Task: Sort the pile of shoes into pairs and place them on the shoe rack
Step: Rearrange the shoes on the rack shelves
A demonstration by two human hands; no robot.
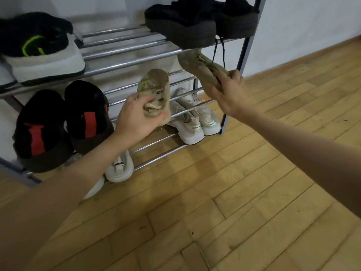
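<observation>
Grip, left hand: left hand is wrapped tight around the collar of a tan shoe, toe pointing up, right in front of the middle tier's bare rails.
Grip, right hand: right hand has its fingers clamped on the second tan shoe, held up under the right end of the upper tier, sole turned out.
Done so far: shoe rack is filling up nicely! Black pair with green marks far left up top, dark chunky pair far right up top, black-and-red pair on the left of the middle tier, pale pair with green heel tabs low on the right, white shoes low on the left, half hidden by the forearm.
Left to do: by my read, only this matched tan pair needs setting down; the free rails mid-right look like the spot.
Pile: no loose shoes show on the floor.
Surface: wooden parquet floor, bare and a little scuffed.
Room: plain white wall behind the rack.
</observation>
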